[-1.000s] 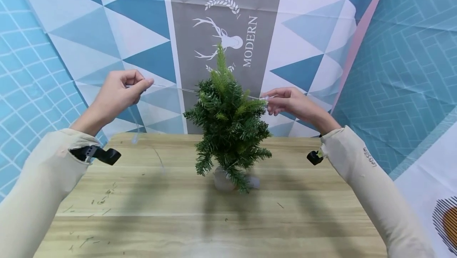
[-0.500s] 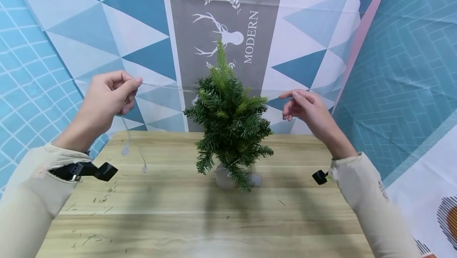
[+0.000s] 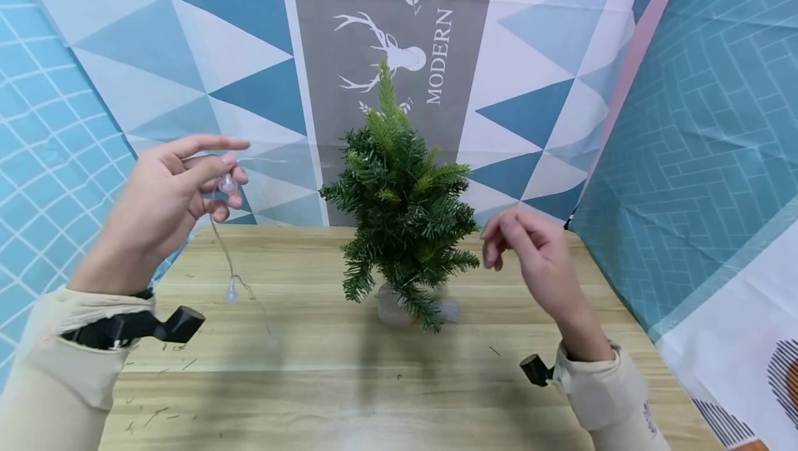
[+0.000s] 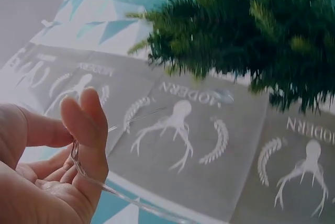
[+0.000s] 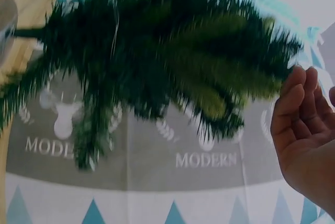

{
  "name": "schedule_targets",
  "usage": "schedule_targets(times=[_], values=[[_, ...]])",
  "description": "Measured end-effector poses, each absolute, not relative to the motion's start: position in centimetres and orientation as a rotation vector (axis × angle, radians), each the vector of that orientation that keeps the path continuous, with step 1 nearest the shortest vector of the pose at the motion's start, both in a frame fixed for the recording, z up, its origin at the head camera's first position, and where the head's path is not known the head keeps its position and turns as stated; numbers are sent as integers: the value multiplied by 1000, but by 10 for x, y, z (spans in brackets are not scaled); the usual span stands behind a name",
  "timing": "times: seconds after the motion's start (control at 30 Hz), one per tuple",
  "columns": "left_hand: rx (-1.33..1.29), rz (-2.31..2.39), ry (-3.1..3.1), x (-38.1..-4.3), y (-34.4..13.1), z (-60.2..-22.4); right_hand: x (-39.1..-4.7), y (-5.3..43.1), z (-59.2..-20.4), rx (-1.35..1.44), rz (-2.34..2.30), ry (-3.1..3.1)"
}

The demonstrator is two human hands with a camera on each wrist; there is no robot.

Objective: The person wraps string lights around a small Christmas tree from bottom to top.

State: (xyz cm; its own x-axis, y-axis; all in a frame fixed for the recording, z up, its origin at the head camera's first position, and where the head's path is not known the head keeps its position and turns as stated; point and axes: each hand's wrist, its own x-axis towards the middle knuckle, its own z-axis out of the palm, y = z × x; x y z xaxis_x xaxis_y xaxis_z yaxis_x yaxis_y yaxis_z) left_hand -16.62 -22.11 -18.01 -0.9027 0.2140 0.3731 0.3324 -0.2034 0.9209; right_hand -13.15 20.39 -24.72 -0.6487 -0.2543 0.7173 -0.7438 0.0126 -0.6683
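Note:
A small artificial Christmas tree (image 3: 405,208) stands upright on the table in the head view. Left of it, my left hand (image 3: 181,191) pinches the thin clear wire of a string light (image 3: 226,246). A bulb hangs at the fingers, and the wire with another bulb (image 3: 231,290) dangles below. In the left wrist view the wire (image 4: 78,166) runs between thumb and fingers (image 4: 84,119). My right hand (image 3: 536,257), loosely curled and holding nothing, is beside the tree's right branches. In the right wrist view that hand (image 5: 309,135) appears by the greenery; whether it touches is unclear.
The wooden table (image 3: 312,395) carries scattered green needle bits (image 3: 158,416), mostly at the left. A pale tag (image 3: 447,310) lies beside the tree's light-coloured base (image 3: 394,309). A patterned cloth (image 3: 536,35) hangs close behind.
My right hand has left the wire at the tree's right side, drawn away, then dropped lower. The left hand has shifted left with the string light, its index finger now straighter.

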Motion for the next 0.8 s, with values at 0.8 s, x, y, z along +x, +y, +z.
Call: schedule_targets(times=[0.8], values=[[-955, -2177, -1842, -138, -172, -181, -94, 70, -279, 1357, 1668, -2382]])
